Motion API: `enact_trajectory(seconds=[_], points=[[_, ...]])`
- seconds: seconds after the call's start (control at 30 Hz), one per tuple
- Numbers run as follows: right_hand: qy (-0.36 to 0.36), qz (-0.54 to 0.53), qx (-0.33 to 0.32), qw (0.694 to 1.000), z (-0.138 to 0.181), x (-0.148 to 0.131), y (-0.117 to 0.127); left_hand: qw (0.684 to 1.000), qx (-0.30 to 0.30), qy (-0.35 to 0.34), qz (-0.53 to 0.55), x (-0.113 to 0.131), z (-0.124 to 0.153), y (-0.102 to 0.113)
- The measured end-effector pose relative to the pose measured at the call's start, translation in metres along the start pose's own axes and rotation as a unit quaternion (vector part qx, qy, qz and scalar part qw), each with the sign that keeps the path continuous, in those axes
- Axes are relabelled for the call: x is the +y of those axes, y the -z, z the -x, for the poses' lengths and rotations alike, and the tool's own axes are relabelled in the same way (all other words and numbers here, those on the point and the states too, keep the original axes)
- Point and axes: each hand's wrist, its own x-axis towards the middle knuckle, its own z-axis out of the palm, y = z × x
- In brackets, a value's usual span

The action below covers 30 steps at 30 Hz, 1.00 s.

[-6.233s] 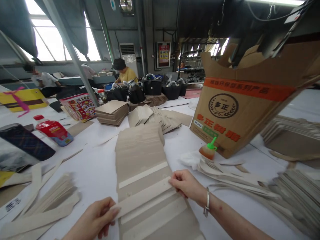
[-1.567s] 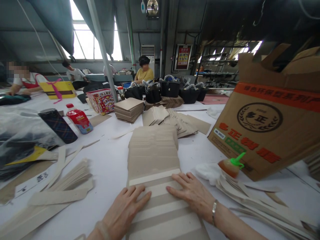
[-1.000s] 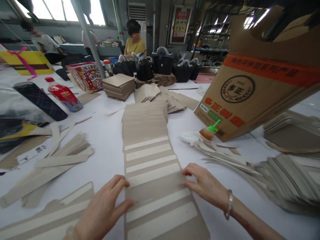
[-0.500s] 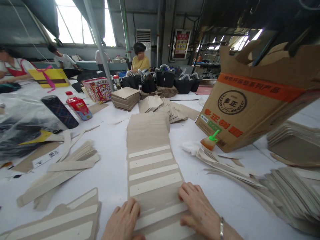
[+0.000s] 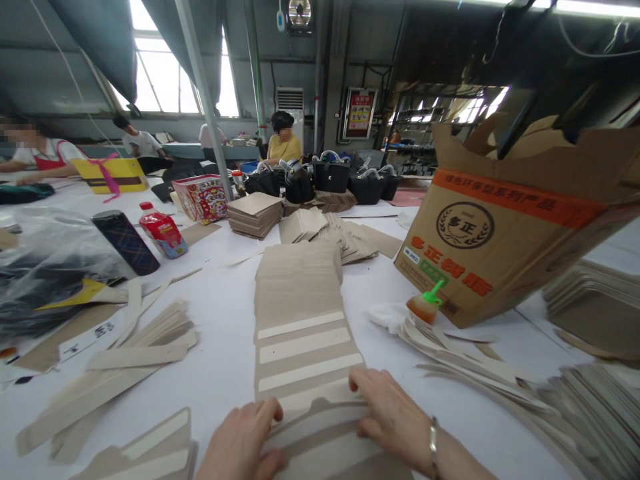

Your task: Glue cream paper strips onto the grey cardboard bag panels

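A row of overlapping grey-brown cardboard panels (image 5: 299, 280) runs down the table towards me, the nearer ones bearing pale strips (image 5: 303, 345). At its near end, my left hand (image 5: 244, 437) pinches the left side of one cardboard panel (image 5: 325, 427). My right hand (image 5: 393, 415), with a bracelet at the wrist, grips the same panel's right side. Between the hands its far edge is raised and bowed over the row. The panel's near part runs out of the picture, and some fingertips are hidden.
Loose cardboard strips (image 5: 135, 360) and more strip-bearing panels (image 5: 150, 443) lie to the left. On the right stand a glue bottle with a green nozzle (image 5: 424, 308), a large carton (image 5: 465, 240) and stacked cardboard (image 5: 600, 407). Co-workers sit beyond black bags (image 5: 331, 175).
The panel between my hands has come up off the row and bends, where it lay flatter before. My left fingers have closed more on its edge. The view has tilted up slightly.
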Motion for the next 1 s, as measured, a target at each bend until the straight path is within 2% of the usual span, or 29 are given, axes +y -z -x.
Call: enact_trajectory(seconds=[0.1,0.23,0.33,0.5,0.67,0.73,0.9,1.0], points=[[-0.004,0.031,-0.006,0.999,-0.036,0.0,0.017,1.0,0.028,-0.001,-0.001,0.001,-0.029,0.02],[-0.009,0.059,-0.023,0.998,-0.07,0.008,0.019,1.0,0.022,-0.009,-0.011,-0.005,-0.059,0.023],[-0.002,0.07,-0.017,0.997,-0.077,0.013,0.015,0.999,0.027,-0.017,-0.018,-0.004,-0.064,0.023],[0.003,0.081,0.015,0.997,-0.068,0.011,0.01,0.999,0.044,-0.019,-0.022,0.001,-0.055,0.022],[0.009,0.073,0.01,0.997,-0.065,0.0,0.02,0.999,0.04,-0.016,0.003,-0.004,-0.058,0.026],[0.02,0.08,0.012,0.997,-0.078,-0.003,0.03,0.999,0.051,-0.013,0.005,-0.009,-0.07,0.036],[0.023,0.125,-0.01,0.992,-0.135,-0.006,0.051,0.998,0.065,-0.002,-0.02,-0.023,-0.109,0.067],[0.005,0.144,-0.051,0.988,-0.147,-0.01,0.059,0.997,0.046,-0.038,-0.048,-0.009,-0.12,0.068]])
